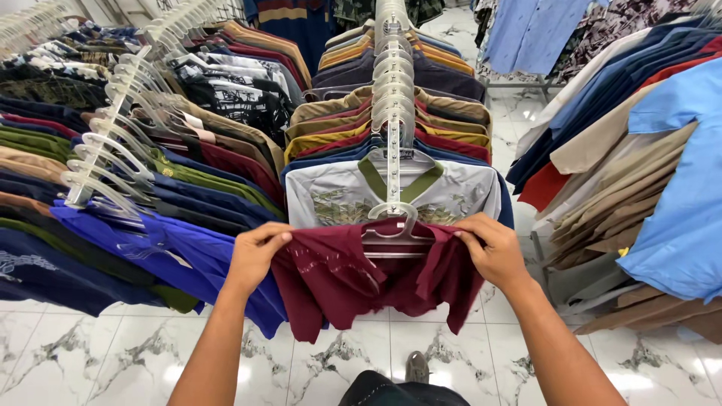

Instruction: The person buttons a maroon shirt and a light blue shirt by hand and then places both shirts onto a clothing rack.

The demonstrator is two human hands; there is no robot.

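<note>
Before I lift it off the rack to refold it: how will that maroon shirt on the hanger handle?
Probably floppy: the maroon shirt bunches and droops between the left hand and right hand. Likely light, pinched by fingers alone. It may slide off the clear hanger, already sitting askew.

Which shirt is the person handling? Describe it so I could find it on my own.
Find the middle rack of shirts on clear plastic hangers, running away over the white marble floor. The shirt at its near end is the one: the dark red shirt, with the left hand and right hand gripping its shoulders. Just behind hangs a pale grey shirt with an olive collar.
</note>
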